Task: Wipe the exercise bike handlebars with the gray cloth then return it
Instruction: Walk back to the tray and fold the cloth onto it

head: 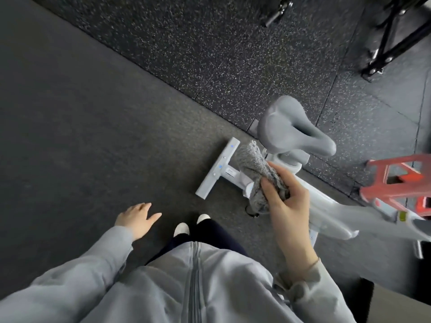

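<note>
My right hand [285, 201] grips the gray cloth [257, 173], which hangs bunched in front of me, just left of the bike's gray saddle [291, 129]. The white exercise bike frame [326, 206] runs from the saddle toward the lower right. Its handlebars are not in view. My left hand [136, 219] hangs open and empty over the dark floor at the lower left.
The bike's white floor stabilizer bar [218, 171] lies below the cloth. A red plastic stool [401, 183] stands at the right. Black metal stand legs [391, 38] rise at the top right. Speckled rubber mats [233, 54] cover the far floor. My feet [191, 223] stand beside the bike.
</note>
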Tool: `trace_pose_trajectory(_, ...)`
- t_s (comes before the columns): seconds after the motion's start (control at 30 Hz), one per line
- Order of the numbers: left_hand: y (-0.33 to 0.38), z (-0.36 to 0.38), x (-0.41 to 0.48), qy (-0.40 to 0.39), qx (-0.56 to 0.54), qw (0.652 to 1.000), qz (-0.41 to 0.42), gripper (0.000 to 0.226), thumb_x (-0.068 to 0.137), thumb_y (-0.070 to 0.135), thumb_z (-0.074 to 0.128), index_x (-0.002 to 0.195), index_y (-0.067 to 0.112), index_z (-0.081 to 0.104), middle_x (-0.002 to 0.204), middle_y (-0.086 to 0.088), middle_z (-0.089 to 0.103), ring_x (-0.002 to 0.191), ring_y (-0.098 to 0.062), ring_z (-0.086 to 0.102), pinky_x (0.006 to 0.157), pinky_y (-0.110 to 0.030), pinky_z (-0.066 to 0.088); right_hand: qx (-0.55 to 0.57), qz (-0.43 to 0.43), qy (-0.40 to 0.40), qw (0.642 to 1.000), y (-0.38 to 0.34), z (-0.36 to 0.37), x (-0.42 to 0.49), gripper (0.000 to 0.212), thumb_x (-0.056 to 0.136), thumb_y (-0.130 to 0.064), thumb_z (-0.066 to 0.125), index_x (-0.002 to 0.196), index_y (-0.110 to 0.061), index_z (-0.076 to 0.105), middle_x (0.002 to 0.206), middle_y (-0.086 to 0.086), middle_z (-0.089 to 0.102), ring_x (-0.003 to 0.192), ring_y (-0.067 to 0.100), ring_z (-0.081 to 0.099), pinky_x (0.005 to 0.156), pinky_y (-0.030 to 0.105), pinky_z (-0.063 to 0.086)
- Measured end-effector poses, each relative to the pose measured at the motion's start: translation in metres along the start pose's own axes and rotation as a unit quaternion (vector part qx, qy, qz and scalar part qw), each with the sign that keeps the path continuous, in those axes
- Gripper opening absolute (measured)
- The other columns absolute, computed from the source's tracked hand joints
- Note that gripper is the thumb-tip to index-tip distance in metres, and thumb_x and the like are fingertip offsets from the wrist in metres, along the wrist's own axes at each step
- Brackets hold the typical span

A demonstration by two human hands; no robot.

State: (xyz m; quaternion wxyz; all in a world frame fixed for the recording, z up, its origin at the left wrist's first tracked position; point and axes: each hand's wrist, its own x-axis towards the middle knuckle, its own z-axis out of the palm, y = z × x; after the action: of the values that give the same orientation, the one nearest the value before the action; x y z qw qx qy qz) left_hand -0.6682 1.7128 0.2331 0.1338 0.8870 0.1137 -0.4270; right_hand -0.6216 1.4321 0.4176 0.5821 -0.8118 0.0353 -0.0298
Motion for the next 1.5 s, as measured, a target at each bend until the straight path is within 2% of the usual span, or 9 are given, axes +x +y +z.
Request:
trace_pose_trajectory(0.13,-0.006,-0.015,0.017,0.027,0.015,0.999,0.012,0.062,0.094,0.054,0.029,0.144,0.018,0.029,0.152,-0.002,0.033,0.14,-0.02,0.03,0.111,-0.036,0.027,-0.002,0.009,-0.001,1.0,0.002,0.018,0.029,0.038,0.083,-0.009,0.059,0.099,-0.043,0.064,0.102,-0.006,0.068,0.098,0.007,0.062,0.09,0.024,0.047)
trace_pose_trajectory(0.3,-0.007,-0.052,0.052,0.017,0.001,1.0,0.003,0.062,0.094,0.055,0.029,0.145,0.019,0.027,0.154,-0.001,0.03,0.141,-0.019,0.027,0.113,-0.037,0.025,0.009,0.035,0.003,0.999,0.007,0.042,0.083,0.028,0.082,-0.012,0.058,0.101,-0.03,0.066,0.099,0.005,0.071,0.093,0.011,0.063,0.087,0.029,0.049)
trace_pose_trajectory(0.47,-0.002,-0.122,0.106,0.004,-0.001,1.0,-0.006,0.064,0.094,0.056,0.028,0.146,0.019,0.023,0.155,-0.001,0.026,0.142,-0.021,0.024,0.114,-0.04,0.026,0.011,0.033,0.024,0.999,0.001,0.063,0.168,0.033,0.081,-0.012,0.059,0.097,-0.039,0.065,0.096,-0.009,0.07,0.093,0.007,0.063,0.088,0.031,0.05)
trace_pose_trajectory(0.63,0.023,-0.201,0.159,0.012,0.01,1.0,0.005,0.063,0.094,0.055,0.028,0.146,0.02,0.023,0.156,0.0,0.023,0.143,-0.021,0.022,0.113,-0.039,0.025,0.019,0.032,0.04,0.998,-0.006,0.073,0.248,0.026,0.085,-0.005,0.06,0.106,-0.019,0.066,0.104,0.011,0.069,0.101,0.024,0.063,0.094,0.052,0.048)
trace_pose_trajectory(0.73,0.039,-0.247,0.186,0.035,0.021,0.999,0.023,0.062,0.095,0.053,0.03,0.146,0.019,0.025,0.156,-0.001,0.024,0.142,-0.021,0.023,0.113,-0.039,0.024,0.009,0.042,0.045,0.998,-0.008,0.082,0.283,0.026,0.087,0.003,0.06,0.109,-0.01,0.066,0.106,0.016,0.068,0.103,0.031,0.062,0.093,0.057,0.047)
trace_pose_trajectory(0.87,0.053,-0.303,0.228,0.046,0.032,0.997,0.048,0.061,0.094,0.053,0.031,0.146,0.02,0.026,0.156,0.0,0.024,0.142,-0.021,0.022,0.112,-0.04,0.024,0.007,0.056,0.081,0.995,-0.011,0.099,0.326,0.03,0.086,0.007,0.06,0.106,-0.014,0.065,0.105,0.014,0.068,0.1,0.024,0.062,0.094,0.052,0.047)
trace_pose_trajectory(1.03,0.059,-0.375,0.298,0.059,0.074,0.991,0.092,0.06,0.094,0.053,0.034,0.144,0.02,0.028,0.155,-0.001,0.027,0.141,-0.021,0.025,0.112,-0.039,0.026,-0.023,0.063,0.123,0.99,-0.01,0.128,0.382,0.028,0.084,0.007,0.061,0.109,-0.006,0.065,0.108,0.017,0.067,0.104,0.031,0.061,0.095,0.049,0.047)
trace_pose_trajectory(1.27,0.092,-0.476,0.377,0.031,0.17,0.971,0.165,0.061,0.094,0.054,0.031,0.145,0.02,0.027,0.154,0.0,0.027,0.141,-0.021,0.025,0.112,-0.041,0.026,-0.068,0.053,0.224,0.971,-0.027,0.161,0.44,0.036,0.083,0.009,0.063,0.11,-0.014,0.063,0.11,0.009,0.065,0.108,0.023,0.06,0.096,0.025,0.044)
trace_pose_trajectory(1.5,0.177,-0.517,0.419,0.003,0.265,0.932,0.248,0.062,0.094,0.055,0.03,0.145,0.021,0.026,0.154,0.0,0.028,0.141,-0.021,0.025,0.113,-0.042,0.025,-0.097,0.077,0.319,0.939,-0.02,0.138,0.471,0.035,0.082,0.01,0.062,0.11,-0.012,0.065,0.108,-0.001,0.064,0.108,0.025,0.058,0.097,0.029,0.044)
